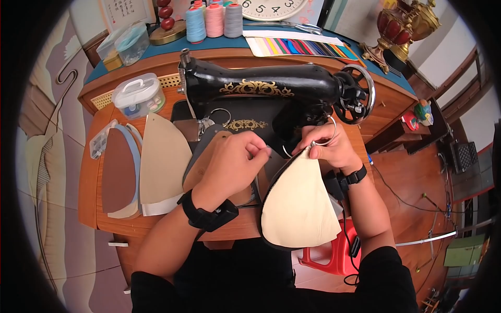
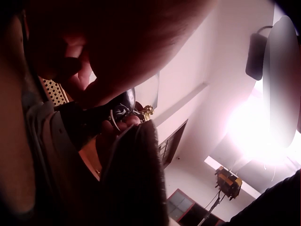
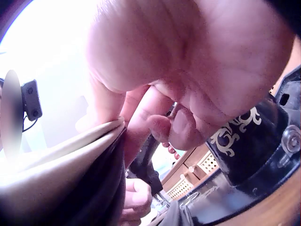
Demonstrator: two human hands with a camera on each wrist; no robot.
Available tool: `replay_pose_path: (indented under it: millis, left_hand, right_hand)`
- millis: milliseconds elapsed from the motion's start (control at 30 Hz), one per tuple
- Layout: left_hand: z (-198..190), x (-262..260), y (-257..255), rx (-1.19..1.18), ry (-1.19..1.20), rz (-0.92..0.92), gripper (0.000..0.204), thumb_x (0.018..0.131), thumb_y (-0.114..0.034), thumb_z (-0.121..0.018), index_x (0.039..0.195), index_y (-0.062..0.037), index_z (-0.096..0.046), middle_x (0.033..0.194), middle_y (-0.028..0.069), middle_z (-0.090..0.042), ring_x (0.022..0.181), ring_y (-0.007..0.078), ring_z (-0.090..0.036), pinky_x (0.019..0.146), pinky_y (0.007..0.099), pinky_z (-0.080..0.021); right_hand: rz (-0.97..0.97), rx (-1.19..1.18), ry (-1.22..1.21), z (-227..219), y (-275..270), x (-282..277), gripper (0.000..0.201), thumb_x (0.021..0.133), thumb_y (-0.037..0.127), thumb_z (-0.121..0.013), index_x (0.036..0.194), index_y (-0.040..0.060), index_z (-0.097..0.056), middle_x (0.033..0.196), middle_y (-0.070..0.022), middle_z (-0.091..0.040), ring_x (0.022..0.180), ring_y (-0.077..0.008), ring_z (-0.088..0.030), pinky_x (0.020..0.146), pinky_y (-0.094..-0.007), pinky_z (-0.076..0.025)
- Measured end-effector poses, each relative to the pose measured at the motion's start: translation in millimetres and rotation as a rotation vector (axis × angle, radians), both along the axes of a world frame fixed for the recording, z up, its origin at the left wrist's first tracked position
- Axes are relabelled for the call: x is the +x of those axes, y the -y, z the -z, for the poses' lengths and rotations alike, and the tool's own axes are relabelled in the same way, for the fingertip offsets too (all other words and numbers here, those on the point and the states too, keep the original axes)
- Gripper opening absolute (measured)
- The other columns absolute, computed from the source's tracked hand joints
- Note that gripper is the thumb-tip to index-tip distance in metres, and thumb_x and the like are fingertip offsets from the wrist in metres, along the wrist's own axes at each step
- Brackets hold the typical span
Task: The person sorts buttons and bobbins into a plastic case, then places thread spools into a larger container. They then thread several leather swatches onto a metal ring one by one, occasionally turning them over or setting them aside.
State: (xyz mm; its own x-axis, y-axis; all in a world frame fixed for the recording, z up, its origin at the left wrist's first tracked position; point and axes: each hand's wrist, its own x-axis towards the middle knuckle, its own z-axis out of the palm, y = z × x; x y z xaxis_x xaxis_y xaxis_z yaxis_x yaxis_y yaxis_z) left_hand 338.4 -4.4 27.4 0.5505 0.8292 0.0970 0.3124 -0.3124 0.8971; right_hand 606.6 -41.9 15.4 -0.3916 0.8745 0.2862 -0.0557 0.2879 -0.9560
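In the head view, my right hand (image 1: 331, 146) pinches the pointed top of a cream wedge-shaped panel (image 1: 297, 203) with a dark edge and dark underside. A thin metal ring (image 1: 334, 128) shows at that tip, partly behind the fingers. Left of the panel's upper edge, my left hand (image 1: 235, 161) is raised with bent fingers. Thumb and forefinger pinch a small dark thing (image 1: 270, 155), too small to name. In the right wrist view, the panel (image 3: 56, 165) folds over at the fingers, its pale face and dark side both showing.
A black sewing machine (image 1: 266, 83) stands behind the hands. Brown and grey panels (image 1: 162, 161) lie at left and under the left hand, near a second ring (image 1: 222, 112). A lidded plastic box (image 1: 138, 96), thread spools (image 1: 214, 21) and colour swatches (image 1: 297, 46) stand farther back. A red stool (image 1: 342, 255) is below.
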Motion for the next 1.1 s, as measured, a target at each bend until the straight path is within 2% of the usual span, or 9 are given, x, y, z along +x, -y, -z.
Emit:
replay_pose_path:
  millis: [33, 67, 133, 233, 367, 467, 633, 833, 1100]
  left_hand:
    - [-4, 0, 0, -0.133, 0.021, 0.088, 0.020, 0.097, -0.015, -0.068, 0.098, 0.0049, -0.071, 0.081, 0.0020, -0.071, 0.069, 0.0042, -0.062, 0.061, 0.0221, -0.049]
    - [-1, 2, 0, -0.133, 0.022, 0.087, 0.020, 0.097, -0.015, -0.068, 0.098, 0.0049, -0.071, 0.081, 0.0020, -0.071, 0.069, 0.0042, -0.062, 0.061, 0.0221, -0.049]
    - [8, 6, 1, -0.337, 0.173, 0.223, 0.023, 0.101, -0.016, -0.065, 0.103, 0.0054, -0.071, 0.087, 0.0020, -0.072, 0.078, 0.0052, -0.064, 0.069, 0.0232, -0.051]
    - [14, 8, 3, -0.331, 0.292, 0.267, 0.030, 0.101, -0.021, -0.064, 0.099, 0.0068, -0.073, 0.075, 0.0045, -0.070, 0.068, 0.0058, -0.058, 0.061, 0.0267, -0.047]
    - [17, 7, 0, -0.307, 0.261, 0.284, 0.031, 0.101, -0.022, -0.065, 0.100, 0.0070, -0.073, 0.076, 0.0050, -0.071, 0.069, 0.0058, -0.058, 0.062, 0.0261, -0.046]
    - [19, 7, 0, -0.321, 0.262, 0.284, 0.032, 0.101, -0.023, -0.064, 0.099, 0.0071, -0.073, 0.075, 0.0031, -0.069, 0.069, 0.0053, -0.056, 0.061, 0.0262, -0.045]
    - [20, 7, 0, -0.343, 0.248, 0.292, 0.034, 0.102, -0.026, -0.063, 0.097, 0.0068, -0.073, 0.071, -0.0001, -0.064, 0.066, 0.0044, -0.051, 0.058, 0.0265, -0.042]
    - [19, 8, 0, -0.341, 0.210, 0.285, 0.035, 0.102, -0.025, -0.062, 0.094, 0.0072, -0.072, 0.069, 0.0015, -0.063, 0.065, 0.0055, -0.051, 0.058, 0.0269, -0.042]
    - [20, 8, -2, -0.299, 0.160, 0.273, 0.031, 0.100, -0.020, -0.060, 0.089, 0.0074, -0.070, 0.067, 0.0062, -0.064, 0.062, 0.0087, -0.053, 0.060, 0.0291, -0.044]
  right_hand:
    - [0.028, 0.005, -0.020, -1, 0, -1, 0.021, 0.086, 0.015, -0.082, 0.098, -0.0014, -0.075, 0.094, -0.0123, -0.075, 0.086, -0.0175, -0.072, 0.077, -0.0282, -0.055]
    - [0.027, 0.005, -0.019, 1, 1, -2, 0.021, 0.086, 0.015, -0.082, 0.098, -0.0014, -0.075, 0.094, -0.0123, -0.075, 0.086, -0.0175, -0.072, 0.077, -0.0282, -0.055]
    - [0.148, 0.027, -0.043, 5, 3, -4, 0.022, 0.087, 0.013, -0.080, 0.102, -0.0011, -0.073, 0.098, -0.0146, -0.076, 0.088, -0.0180, -0.072, 0.076, -0.0288, -0.056]
    - [0.131, -0.017, -0.036, 5, 2, -6, 0.024, 0.088, 0.012, -0.080, 0.105, -0.0009, -0.071, 0.101, -0.0157, -0.076, 0.086, -0.0164, -0.072, 0.073, -0.0263, -0.056]
    - [0.114, -0.048, -0.018, 8, 1, -2, 0.025, 0.087, 0.011, -0.080, 0.108, -0.0008, -0.071, 0.101, -0.0152, -0.076, 0.084, -0.0138, -0.071, 0.069, -0.0242, -0.055]
    - [0.115, -0.110, -0.017, 6, 1, -1, 0.033, 0.084, 0.022, -0.084, 0.105, -0.0006, -0.071, 0.101, -0.0143, -0.072, 0.091, -0.0188, -0.071, 0.076, -0.0281, -0.057]
    - [0.068, -0.102, 0.042, -8, 5, -6, 0.033, 0.079, 0.013, -0.087, 0.106, -0.0014, -0.074, 0.103, -0.0100, -0.065, 0.088, -0.0138, -0.062, 0.072, -0.0251, -0.050]
    - [0.104, -0.066, 0.136, -12, 5, -7, 0.030, 0.077, 0.010, -0.088, 0.102, 0.0007, -0.077, 0.103, -0.0097, -0.065, 0.089, -0.0144, -0.063, 0.074, -0.0253, -0.049]
    - [0.119, -0.052, 0.110, -13, 6, -11, 0.028, 0.074, 0.009, -0.089, 0.098, 0.0006, -0.078, 0.100, -0.0086, -0.066, 0.091, -0.0159, -0.062, 0.076, -0.0261, -0.050]
